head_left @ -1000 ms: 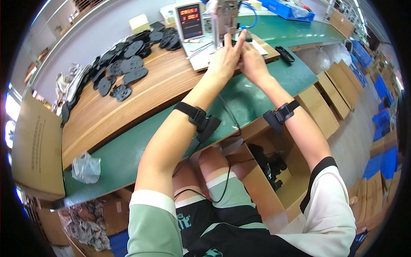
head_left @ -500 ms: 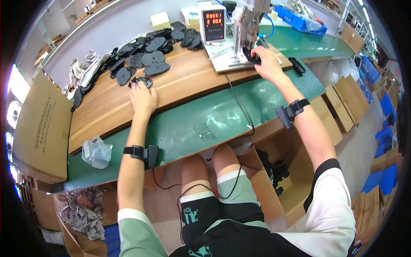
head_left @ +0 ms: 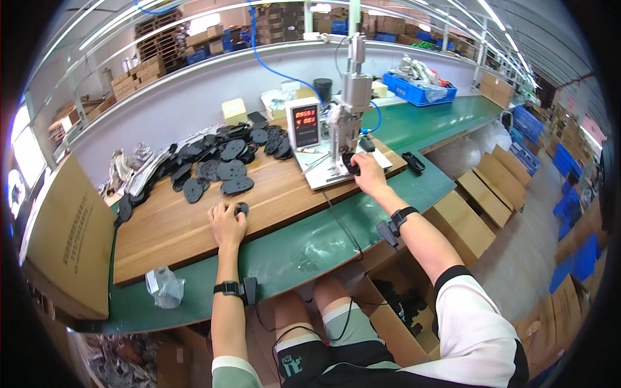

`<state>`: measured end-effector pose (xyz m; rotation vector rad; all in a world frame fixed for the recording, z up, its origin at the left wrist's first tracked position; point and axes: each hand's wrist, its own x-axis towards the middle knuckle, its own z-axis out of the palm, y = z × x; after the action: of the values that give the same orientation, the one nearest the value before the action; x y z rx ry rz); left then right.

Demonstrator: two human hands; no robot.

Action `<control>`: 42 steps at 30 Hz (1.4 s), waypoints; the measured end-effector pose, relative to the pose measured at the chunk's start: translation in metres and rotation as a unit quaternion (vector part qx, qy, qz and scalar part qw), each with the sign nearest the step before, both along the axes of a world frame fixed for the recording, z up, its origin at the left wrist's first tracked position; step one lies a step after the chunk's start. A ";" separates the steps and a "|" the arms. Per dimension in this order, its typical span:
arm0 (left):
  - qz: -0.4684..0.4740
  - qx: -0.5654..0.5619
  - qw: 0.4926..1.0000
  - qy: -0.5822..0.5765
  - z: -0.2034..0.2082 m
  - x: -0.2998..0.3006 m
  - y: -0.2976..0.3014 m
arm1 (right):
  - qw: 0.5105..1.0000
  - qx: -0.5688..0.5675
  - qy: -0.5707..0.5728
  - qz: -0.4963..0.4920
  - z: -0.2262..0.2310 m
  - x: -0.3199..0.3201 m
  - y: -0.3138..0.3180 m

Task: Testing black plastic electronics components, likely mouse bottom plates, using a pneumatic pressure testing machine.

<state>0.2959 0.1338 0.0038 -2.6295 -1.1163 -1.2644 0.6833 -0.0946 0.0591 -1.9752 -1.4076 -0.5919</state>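
Observation:
My left hand (head_left: pixel 228 223) is closed on a small black oval plastic piece (head_left: pixel 242 208) over the wooden board, a little nearer than the heap. My right hand (head_left: pixel 370 173) grips a black plastic part (head_left: pixel 351 163) at the base of a metal bench press (head_left: pixel 355 97); its fingers partly cover that part. Beside the press stands a white control box (head_left: pixel 304 124) with a red lit display. Many flat black oval pieces (head_left: pixel 231 170) lie heaped along the board's far left side.
The wooden board (head_left: pixel 174 236) rests on a green table. A cardboard box (head_left: pixel 68 236) stands at the left, near a clear plastic bag (head_left: pixel 165 288). Right of the press lies a black object (head_left: pixel 413 163). Below, an open carton (head_left: pixel 388 317) holds black parts. A blue crate (head_left: pixel 420 89) sits farther back.
The head view has tilted up. My left hand has come away from the heap's edge, nearer to me, with a black piece. My right hand stays at the press.

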 end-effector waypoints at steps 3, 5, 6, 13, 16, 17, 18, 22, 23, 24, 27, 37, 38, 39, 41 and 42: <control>-0.014 -0.028 0.999 -0.018 -0.004 0.004 -0.001 | 1.000 0.000 0.024 0.006 -0.001 0.000 -0.004; -0.015 -0.030 0.999 -0.014 -0.002 0.001 0.000 | 0.998 0.010 0.055 0.015 0.002 -0.002 -0.003; -0.015 -0.033 0.999 0.000 0.000 -0.001 0.001 | 0.998 0.013 0.057 0.018 0.002 -0.003 -0.001; -0.053 -0.047 0.997 -0.001 0.000 0.000 -0.003 | 0.997 0.057 0.053 0.005 -0.005 -0.004 0.002; -0.069 -0.056 0.996 0.009 0.005 -0.002 -0.007 | 0.996 0.065 0.059 0.004 -0.005 -0.006 0.002; -0.074 -0.058 0.996 0.007 0.003 0.000 -0.007 | 0.996 0.071 0.056 0.004 -0.006 -0.004 0.001; -0.074 -0.059 0.995 0.004 0.002 0.000 -0.006 | 0.995 0.073 0.061 0.000 -0.005 -0.005 0.001; -0.071 -0.085 0.994 0.010 0.006 0.000 -0.013 | 0.995 0.073 0.074 -0.005 -0.005 -0.008 -0.001; -0.074 -0.098 0.992 0.010 0.005 0.000 -0.017 | 0.995 0.067 0.072 -0.005 -0.005 -0.008 -0.002; -0.078 -0.105 0.991 0.011 0.008 -0.002 -0.019 | 0.995 0.068 0.069 -0.005 -0.004 -0.008 -0.001; -0.075 -0.078 0.994 -0.006 0.003 -0.004 -0.021 | 0.995 0.065 0.076 -0.013 -0.001 -0.009 -0.003; -0.130 -0.057 0.976 -0.163 0.005 -0.012 -0.026 | 0.995 0.022 0.101 0.010 0.004 0.004 -0.002; -0.143 -0.046 0.972 -0.180 0.017 -0.014 -0.038 | 0.994 0.041 0.106 0.000 0.003 0.005 -0.001; -0.160 -0.057 0.967 -0.189 0.030 -0.019 -0.052 | 0.992 0.057 0.110 -0.003 0.002 0.002 0.003; -0.179 -0.094 0.959 -0.198 0.053 -0.035 -0.088 | 0.990 0.047 0.129 -0.001 0.002 -0.010 0.006; -0.195 -0.091 0.953 -0.215 0.071 -0.037 -0.110 | 0.990 0.046 0.130 -0.004 0.001 -0.009 0.006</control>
<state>0.2588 0.0236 0.0747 -2.8948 -0.7940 -1.9757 0.6741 -0.0883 0.0601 -1.9067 -1.1927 -0.3792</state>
